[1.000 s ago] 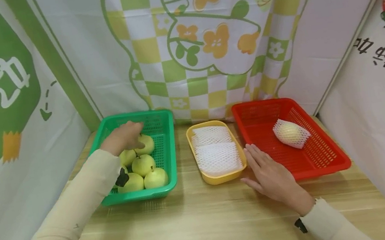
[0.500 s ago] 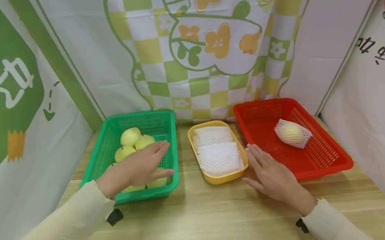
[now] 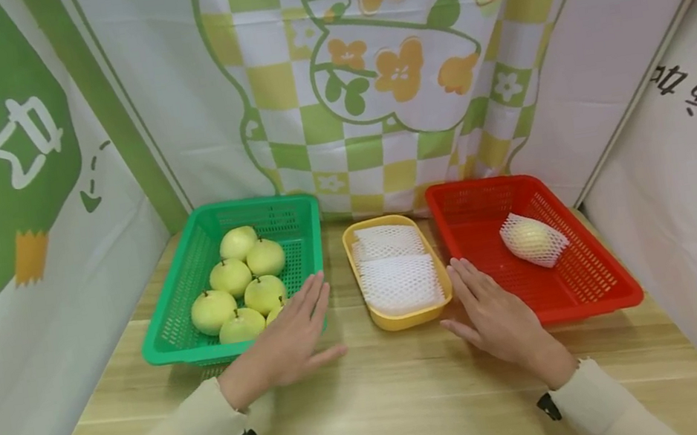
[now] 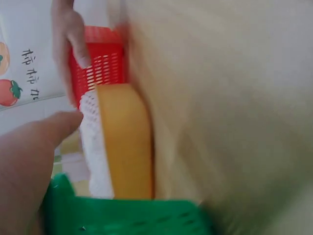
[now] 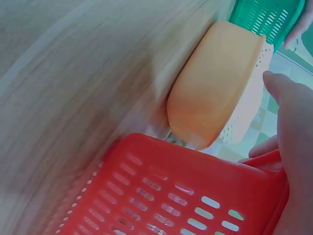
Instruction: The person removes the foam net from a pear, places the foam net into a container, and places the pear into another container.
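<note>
My left hand (image 3: 289, 341) is over the front right corner of a green basket (image 3: 167, 316), fingers straight and holding nothing. Several yellow-green pears (image 3: 214, 311) lie in that basket, one partly hidden behind the hand. My right hand (image 3: 499, 319) has straight fingers at the front left corner of a red basket (image 3: 579, 311); nothing is in its grasp. Inside the red basket lies one pear in a white foam net (image 3: 533, 241). Between the hands stands a yellow tray (image 3: 398, 321) filled with white foam net sleeves (image 3: 399, 281).
The baskets and tray stand in a row on a wooden table (image 3: 390, 407). Behind them hangs a printed curtain (image 3: 372, 146). White printed panels enclose the left and right sides.
My left hand has drawn back from over the pears, toward me and to the right, uncovering them. It carries nothing. The right hand has stayed by the red basket.
</note>
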`<action>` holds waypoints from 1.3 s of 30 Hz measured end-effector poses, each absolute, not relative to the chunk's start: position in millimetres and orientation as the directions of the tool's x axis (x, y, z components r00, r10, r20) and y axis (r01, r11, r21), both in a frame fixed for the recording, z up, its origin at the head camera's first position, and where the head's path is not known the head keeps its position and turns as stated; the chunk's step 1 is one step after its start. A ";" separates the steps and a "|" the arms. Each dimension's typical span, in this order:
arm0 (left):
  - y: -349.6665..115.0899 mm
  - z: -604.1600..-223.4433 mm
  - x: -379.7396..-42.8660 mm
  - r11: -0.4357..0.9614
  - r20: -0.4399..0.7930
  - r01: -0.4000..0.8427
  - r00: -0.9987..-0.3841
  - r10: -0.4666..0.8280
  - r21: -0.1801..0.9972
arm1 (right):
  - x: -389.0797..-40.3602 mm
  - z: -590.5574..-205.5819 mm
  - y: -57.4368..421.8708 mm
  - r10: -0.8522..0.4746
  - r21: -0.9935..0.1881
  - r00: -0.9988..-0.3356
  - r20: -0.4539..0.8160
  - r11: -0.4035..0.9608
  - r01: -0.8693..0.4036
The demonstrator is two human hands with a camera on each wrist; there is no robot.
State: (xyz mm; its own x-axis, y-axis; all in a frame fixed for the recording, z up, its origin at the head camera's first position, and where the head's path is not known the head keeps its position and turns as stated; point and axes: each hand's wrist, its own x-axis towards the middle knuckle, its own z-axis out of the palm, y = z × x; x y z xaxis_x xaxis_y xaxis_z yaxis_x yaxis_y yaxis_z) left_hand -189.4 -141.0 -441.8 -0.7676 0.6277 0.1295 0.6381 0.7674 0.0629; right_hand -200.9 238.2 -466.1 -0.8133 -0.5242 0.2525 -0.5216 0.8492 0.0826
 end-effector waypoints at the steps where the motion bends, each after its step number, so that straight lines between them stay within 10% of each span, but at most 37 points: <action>1: -140.5 -445.6 -188.7 0.776 0.137 0.629 -0.774 0.618 0.046 | -201.2 -464.4 237.6 -0.526 0.067 -0.814 0.244 0.847 -0.527; 10: -138.7 -457.9 -182.4 0.806 0.227 0.590 -0.779 0.585 -0.052 | -209.1 -412.9 244.5 -0.477 -0.276 -0.876 -0.067 0.853 -0.443; 20: -140.2 -457.6 -182.3 0.817 0.225 0.575 -0.791 0.569 -0.044 | -275.0 -332.6 284.8 -0.380 -0.217 -0.910 -0.168 0.914 -0.342; 39: -137.1 -455.8 -185.2 0.815 0.142 0.580 -0.806 0.575 -0.009 | -356.7 -409.5 376.2 -0.234 -0.127 -0.930 -0.282 0.970 -0.206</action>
